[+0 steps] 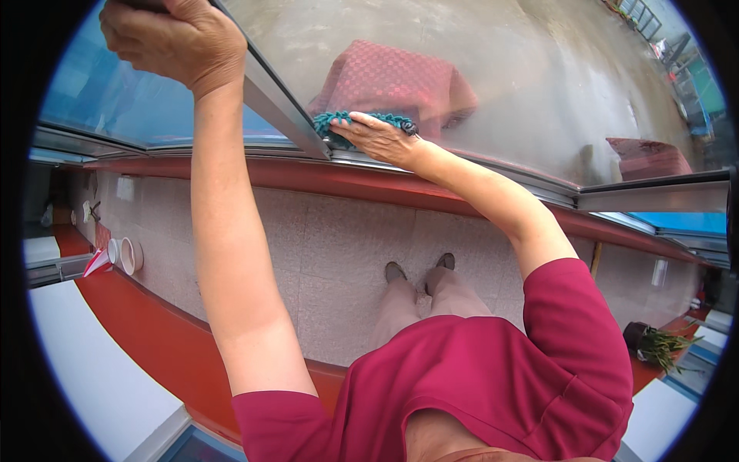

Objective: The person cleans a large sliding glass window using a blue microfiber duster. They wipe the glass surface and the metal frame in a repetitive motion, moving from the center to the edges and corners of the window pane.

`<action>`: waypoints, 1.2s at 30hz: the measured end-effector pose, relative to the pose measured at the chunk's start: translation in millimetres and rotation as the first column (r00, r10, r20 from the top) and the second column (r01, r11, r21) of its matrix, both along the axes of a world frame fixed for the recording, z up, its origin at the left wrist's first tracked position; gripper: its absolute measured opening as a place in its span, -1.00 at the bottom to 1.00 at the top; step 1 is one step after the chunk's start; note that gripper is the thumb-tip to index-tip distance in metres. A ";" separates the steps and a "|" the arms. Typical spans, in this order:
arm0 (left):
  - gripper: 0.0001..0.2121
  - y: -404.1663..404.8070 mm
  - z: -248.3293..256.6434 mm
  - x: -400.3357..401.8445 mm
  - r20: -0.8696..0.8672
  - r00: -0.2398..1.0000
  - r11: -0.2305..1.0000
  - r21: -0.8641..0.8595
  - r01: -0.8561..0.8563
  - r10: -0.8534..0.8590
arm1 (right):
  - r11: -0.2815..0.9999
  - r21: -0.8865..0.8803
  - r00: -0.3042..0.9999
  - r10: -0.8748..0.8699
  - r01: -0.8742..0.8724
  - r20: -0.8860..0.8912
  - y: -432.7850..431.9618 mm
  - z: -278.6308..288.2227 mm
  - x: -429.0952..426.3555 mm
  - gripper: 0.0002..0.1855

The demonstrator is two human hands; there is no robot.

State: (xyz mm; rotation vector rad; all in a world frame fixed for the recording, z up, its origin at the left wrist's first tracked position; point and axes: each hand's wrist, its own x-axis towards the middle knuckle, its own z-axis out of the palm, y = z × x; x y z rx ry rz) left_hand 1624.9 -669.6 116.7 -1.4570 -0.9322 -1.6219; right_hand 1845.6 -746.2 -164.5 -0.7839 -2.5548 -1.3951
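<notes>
My right hand (pixel 378 137) presses a teal chenille cleaning cloth (pixel 389 119) against the window glass (pixel 519 110), low in the corner by the frame. Its fingers lie flat over the cloth, pointing left. A slanting metal window frame upright (pixel 283 98) stands just left of the cloth. My left hand (pixel 173 40) is raised at the top left, beside that upright. Its fingers curl round a dark object (pixel 151 4), mostly cut off by the picture's edge, so its kind is unclear.
A red sill (pixel 277 176) runs below the metal window track (pixel 519 186). Beyond the glass lie a red-checked covered object (pixel 398 78) and wet-looking ground. White buckets (pixel 131 256) stand at the left on the tiled floor (pixel 335 242). A potted plant (pixel 658 343) is at the right, near a red ledge (pixel 138 306).
</notes>
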 end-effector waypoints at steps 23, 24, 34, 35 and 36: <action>-0.33 3.6 -4.1 -6.9 -0.016 0.992 0.992 0.027 -0.125 0.125 | 0.757 -0.353 -0.126 -0.343 0.551 -0.931 -213.7 -92.7 377.0 -0.25; -0.31 1.4 -3.1 -10.5 -0.015 0.985 0.985 0.021 -0.170 0.171 | 0.775 -0.336 -0.322 -0.180 0.535 -0.929 -197.1 -102.2 356.5 -0.29; -0.38 -8.2 -5.9 -3.7 0.056 0.985 0.986 -0.013 -0.165 0.166 | 0.891 -0.272 -0.742 0.101 0.364 -0.663 -175.5 -79.5 336.9 -0.67; -0.40 -10.3 -8.4 -2.0 0.075 0.986 0.989 -0.024 -0.147 0.149 | 0.892 -0.311 -0.674 -0.009 0.329 -0.739 -182.0 -56.4 346.4 -0.67; -0.41 -10.0 -7.9 1.6 0.074 0.985 0.988 -0.027 -0.153 0.155 | 0.849 -0.255 -0.529 0.033 0.462 -0.848 -180.6 -37.4 351.0 -0.68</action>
